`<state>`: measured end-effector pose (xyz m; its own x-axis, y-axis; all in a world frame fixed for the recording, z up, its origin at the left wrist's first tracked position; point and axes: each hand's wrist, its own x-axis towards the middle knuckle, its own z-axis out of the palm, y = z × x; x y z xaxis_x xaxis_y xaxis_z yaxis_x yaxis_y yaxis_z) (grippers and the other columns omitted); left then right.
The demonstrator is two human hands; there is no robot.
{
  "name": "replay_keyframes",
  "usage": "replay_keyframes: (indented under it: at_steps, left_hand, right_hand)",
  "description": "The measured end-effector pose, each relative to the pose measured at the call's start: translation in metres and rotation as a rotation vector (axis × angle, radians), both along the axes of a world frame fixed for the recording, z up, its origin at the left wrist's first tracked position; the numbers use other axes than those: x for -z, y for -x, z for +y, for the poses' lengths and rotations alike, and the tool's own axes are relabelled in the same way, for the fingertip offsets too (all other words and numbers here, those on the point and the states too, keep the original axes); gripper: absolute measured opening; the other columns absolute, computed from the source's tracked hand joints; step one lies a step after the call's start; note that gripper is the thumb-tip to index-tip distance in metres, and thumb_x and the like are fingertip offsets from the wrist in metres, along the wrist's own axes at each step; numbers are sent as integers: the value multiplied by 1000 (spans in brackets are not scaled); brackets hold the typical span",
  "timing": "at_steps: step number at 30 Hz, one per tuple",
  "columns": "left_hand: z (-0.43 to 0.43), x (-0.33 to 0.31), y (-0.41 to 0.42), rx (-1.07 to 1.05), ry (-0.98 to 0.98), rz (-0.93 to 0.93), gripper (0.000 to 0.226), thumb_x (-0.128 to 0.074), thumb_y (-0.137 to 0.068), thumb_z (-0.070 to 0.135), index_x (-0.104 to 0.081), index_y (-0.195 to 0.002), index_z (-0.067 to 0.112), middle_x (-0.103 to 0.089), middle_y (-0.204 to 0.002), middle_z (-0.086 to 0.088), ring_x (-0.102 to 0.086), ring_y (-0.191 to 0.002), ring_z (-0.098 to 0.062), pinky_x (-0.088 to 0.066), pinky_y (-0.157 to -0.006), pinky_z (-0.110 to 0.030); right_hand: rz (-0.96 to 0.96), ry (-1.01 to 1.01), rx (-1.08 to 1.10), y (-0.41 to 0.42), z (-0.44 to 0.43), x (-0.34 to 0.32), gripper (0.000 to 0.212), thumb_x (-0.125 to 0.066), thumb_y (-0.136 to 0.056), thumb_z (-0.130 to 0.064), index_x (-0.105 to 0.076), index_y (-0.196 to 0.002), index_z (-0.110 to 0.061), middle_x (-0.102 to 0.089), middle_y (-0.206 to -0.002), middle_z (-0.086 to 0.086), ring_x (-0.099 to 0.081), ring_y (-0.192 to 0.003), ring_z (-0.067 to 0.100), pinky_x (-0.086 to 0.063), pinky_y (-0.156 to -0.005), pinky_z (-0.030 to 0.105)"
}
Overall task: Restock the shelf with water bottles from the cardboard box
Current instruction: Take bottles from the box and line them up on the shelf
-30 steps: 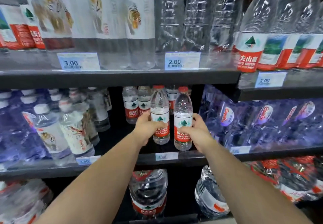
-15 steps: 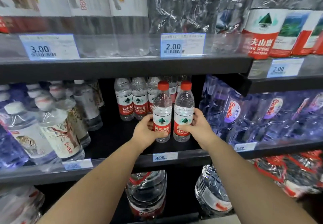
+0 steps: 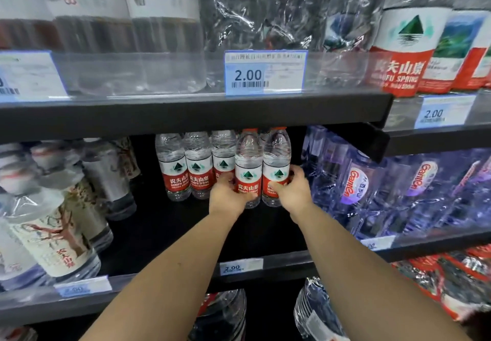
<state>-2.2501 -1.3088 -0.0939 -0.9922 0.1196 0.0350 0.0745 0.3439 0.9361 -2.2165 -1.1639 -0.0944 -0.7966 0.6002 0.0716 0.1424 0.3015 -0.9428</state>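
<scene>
Two small clear water bottles with red caps and red-and-white labels stand deep on the black middle shelf (image 3: pixel 164 234). My left hand (image 3: pixel 225 197) grips the left bottle (image 3: pixel 248 165) low on its label. My right hand (image 3: pixel 292 191) grips the right bottle (image 3: pixel 276 162) from its right side. Both bottles stand upright and touch each other, right beside a back row of three matching bottles (image 3: pixel 196 165). The cardboard box is out of view.
Blue shrink-wrapped Ganten packs (image 3: pixel 372 181) crowd the shelf's right side. Tiger-label bottles (image 3: pixel 53 229) fill the left. The upper shelf edge (image 3: pixel 186 114) hangs just above the bottle caps and carries 2.00 price tags. Large bottles sit on the shelf below.
Both hands have pushed the two bottles farther back on the shelf, up to the back row. My head has moved closer to the shelf.
</scene>
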Motion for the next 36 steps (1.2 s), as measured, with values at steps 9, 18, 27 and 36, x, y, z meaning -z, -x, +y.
replay_keyframes:
  at_steps: [9, 18, 27, 36]
  left_hand:
    - [8, 17, 22, -121, -25, -11, 41, -88, -68, 16, -55, -92, 16, -62, -81, 5, -67, -80, -19, -59, -74, -38]
    - [3, 16, 34, -196, 229, 29, 20, -76, -79, 33, -67, -88, 18, -68, -88, 2, -62, -80, -18, -42, -64, -24]
    - [-3, 19, 27, -69, 237, 80, 17, -74, -80, 23, -61, -89, 20, -66, -86, 3, -64, -85, -17, -50, -72, -27]
    - [-47, -63, -43, 250, 870, 482, 31, -58, -86, 17, -60, -116, 24, -61, -118, -4, -54, -113, -29, -44, -91, -37]
  right_hand:
    - [-32, -39, 188, 19, 1, 17, 50, -77, -79, -19, -53, -121, -7, -61, -117, 7, -61, -100, 20, -42, -75, 25]
    - [-61, -110, 164, 34, 4, 12, 39, -68, -86, -18, -59, -121, -5, -67, -113, 12, -64, -101, 28, -47, -75, 27]
    - [-75, -154, -6, 15, 1, 15, 44, -68, -83, -12, -55, -124, -10, -58, -118, 7, -58, -98, 18, -42, -79, 24]
    - [-255, -787, -320, -61, -40, -56, 38, -64, -81, -16, -59, -119, -17, -58, -121, 5, -47, -118, 27, -45, -97, 37]
